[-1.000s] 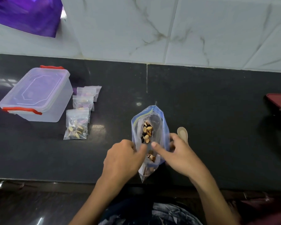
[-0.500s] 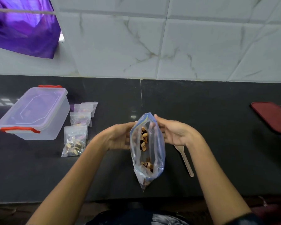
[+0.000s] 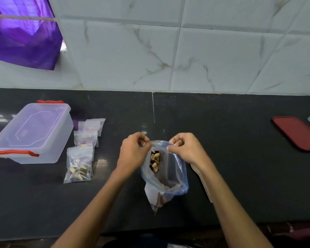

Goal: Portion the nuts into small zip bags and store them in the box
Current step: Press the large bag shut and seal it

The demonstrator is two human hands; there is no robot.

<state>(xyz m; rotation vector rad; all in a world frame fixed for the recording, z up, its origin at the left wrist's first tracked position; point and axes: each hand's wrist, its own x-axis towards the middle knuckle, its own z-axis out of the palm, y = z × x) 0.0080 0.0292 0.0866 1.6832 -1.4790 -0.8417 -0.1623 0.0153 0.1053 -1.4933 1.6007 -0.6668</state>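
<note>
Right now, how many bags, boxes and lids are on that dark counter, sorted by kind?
Small zip bags: 3 (front, middle, back)
Large zip bag: 1
Clear box: 1
Red lid: 1
Wooden spoon: 1
Total: 7

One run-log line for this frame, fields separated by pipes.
left hand pinches big zip bag rim | right hand pinches rim | nuts inside | box lidded

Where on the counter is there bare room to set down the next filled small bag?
Widest bare patch: between the big bag held by both hands and the red lid. Another strip runs along the wall behind the hands. Crowded on the left: the small bags lie in a row right beside the box, with a narrow gap between them and the left hand.
</note>
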